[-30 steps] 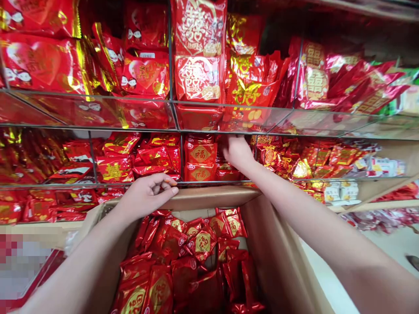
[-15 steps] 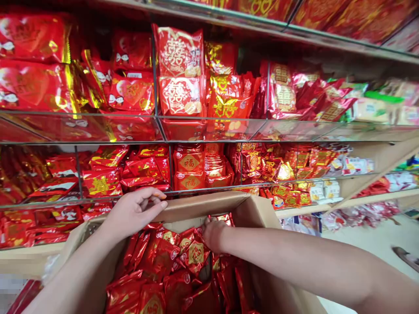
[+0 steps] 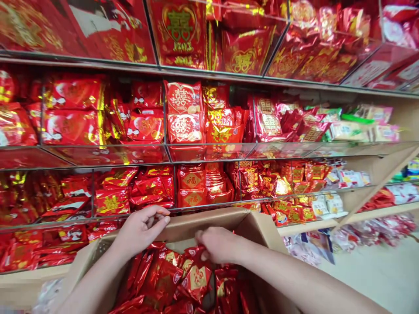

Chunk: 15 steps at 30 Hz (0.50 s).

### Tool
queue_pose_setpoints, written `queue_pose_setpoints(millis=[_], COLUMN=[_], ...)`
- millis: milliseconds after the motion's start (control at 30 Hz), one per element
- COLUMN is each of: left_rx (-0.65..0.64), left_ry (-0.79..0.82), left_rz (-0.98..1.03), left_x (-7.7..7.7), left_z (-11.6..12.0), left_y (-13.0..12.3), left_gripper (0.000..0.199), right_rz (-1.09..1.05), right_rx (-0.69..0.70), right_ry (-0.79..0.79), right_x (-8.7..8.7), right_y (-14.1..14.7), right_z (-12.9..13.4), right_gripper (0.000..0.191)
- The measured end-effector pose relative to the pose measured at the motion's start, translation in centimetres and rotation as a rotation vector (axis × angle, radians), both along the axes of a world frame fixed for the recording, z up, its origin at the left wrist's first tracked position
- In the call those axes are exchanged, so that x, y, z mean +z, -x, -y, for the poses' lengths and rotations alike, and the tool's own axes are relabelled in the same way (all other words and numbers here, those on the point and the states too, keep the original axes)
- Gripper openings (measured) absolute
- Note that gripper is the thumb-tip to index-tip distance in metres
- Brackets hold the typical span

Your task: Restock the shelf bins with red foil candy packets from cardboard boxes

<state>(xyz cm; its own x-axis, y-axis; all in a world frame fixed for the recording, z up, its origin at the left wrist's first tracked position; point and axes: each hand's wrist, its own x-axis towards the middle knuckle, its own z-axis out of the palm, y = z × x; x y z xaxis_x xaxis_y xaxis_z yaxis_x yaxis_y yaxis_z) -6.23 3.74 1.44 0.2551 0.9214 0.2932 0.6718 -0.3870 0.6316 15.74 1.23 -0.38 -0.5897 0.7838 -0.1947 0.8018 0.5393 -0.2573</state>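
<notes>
A brown cardboard box (image 3: 266, 224) stands in front of me, holding many shiny red packets (image 3: 196, 277), some with a gold diamond and a character. Over the box's far left rim hovers my left hand (image 3: 140, 231), fingers loosely bent, thumb apart from them, nothing held. My right hand (image 3: 218, 244) is inside the box near its far wall, just above the packets. Its fingers are curled inward, and whatever they may grip is hidden. Behind the rim, similar red packets (image 3: 191, 187) with gold diamonds are stacked in a shelf compartment.
Shelves with clear dividers and a clear front lip (image 3: 209, 152) rise behind the box, filled with red and gold packages (image 3: 183, 109). Green and white packs (image 3: 353, 128) lie at the right. Plastic-wrapped goods (image 3: 376, 231) sit low at the right, above a pale floor (image 3: 369, 270).
My view has tilted up, so the shelves sit lower and the upper shelf shows more. My right hand has risen from among the packets. My left hand stays by the rim.
</notes>
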Motion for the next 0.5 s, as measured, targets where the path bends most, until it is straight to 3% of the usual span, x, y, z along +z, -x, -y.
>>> queue_pose_setpoints(millis=[100,200,300,400,500], left_rx=[0.010,-0.163,-0.284,-0.256,-0.162], left_ry=[-0.002,0.134,0.281,0.338,0.369], left_rz=[0.196,0.362,0.372,0.447,0.576], left_x=[0.5,0.9,0.5,-0.4,-1.5], left_z=[1.3,2.7,3.2,3.1,3.2], left_y=[-0.5,-1.5,-2.6,-3.2,-3.6], left_gripper=[0.024,0.033,0.041,0.035,0.032], right_rz=[-0.600,-0.977,-1.092,-1.169,-1.280], right_rx=[-0.016,-0.025,-0.036,-0.101,-0.178], right_ry=[0.099,0.218,0.212,0.223,0.298], right_x=[2.3,2.9,2.3,1.3,0.5], right_y=[-0.6,-0.2,0.6,1.0,1.0], right_z=[0.3,0.4,0.4,0.6,1.2], right_gripper=[0.023,0.018,0.017,0.021,0.044])
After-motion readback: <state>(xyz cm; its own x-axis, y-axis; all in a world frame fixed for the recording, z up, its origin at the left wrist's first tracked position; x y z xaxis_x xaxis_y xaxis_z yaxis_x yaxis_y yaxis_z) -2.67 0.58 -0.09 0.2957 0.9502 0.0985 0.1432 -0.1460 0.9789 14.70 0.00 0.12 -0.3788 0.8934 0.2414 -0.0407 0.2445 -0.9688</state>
